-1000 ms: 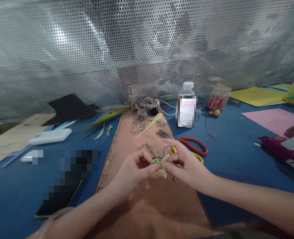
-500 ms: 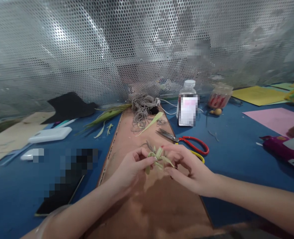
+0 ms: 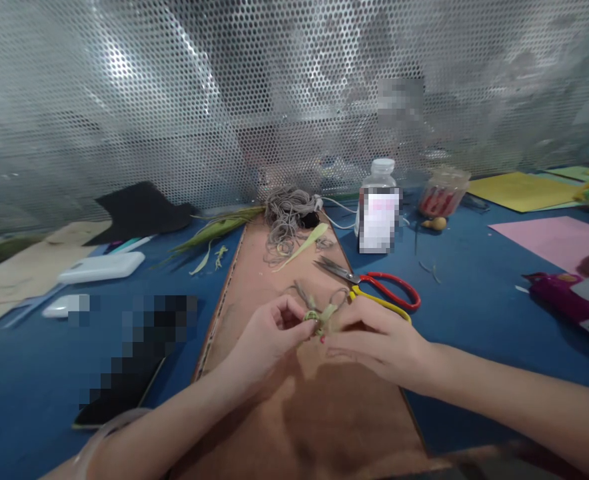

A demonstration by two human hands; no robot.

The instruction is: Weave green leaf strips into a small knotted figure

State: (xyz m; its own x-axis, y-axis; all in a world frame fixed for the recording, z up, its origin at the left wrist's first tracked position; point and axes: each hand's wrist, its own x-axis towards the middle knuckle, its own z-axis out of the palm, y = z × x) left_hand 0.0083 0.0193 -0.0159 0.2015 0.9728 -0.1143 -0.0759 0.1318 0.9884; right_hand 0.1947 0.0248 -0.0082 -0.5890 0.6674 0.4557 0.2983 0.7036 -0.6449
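Over a brown board [image 3: 334, 417], my left hand [image 3: 274, 337] pinches a small pale-green piece of folded leaf strips [image 3: 318, 320] between thumb and fingers. From the other side, my right hand [image 3: 382, 340] closes on the same piece, its fingertips covering the right end. A thin grey cord loop [image 3: 339, 298] stands out just beyond the fingers. Scissors [image 3: 389, 288] with one red and one yellow handle lie right behind my right hand. A loose pale leaf strip [image 3: 304, 245] rests farther up the board.
Tangled grey cord [image 3: 290, 215] lies at the board's far end. Behind stand a bottle [image 3: 383, 175] and a jar with red contents [image 3: 444, 193]. To the left are a dark phone-like slab [image 3: 124, 380] and a white case [image 3: 102, 267]. A purple tool [image 3: 564, 300] lies right.
My right hand has turned and its fingers have drawn together on the leaf piece, moving slightly left. The spread leaf ends are now mostly covered. My left hand keeps its pinch.
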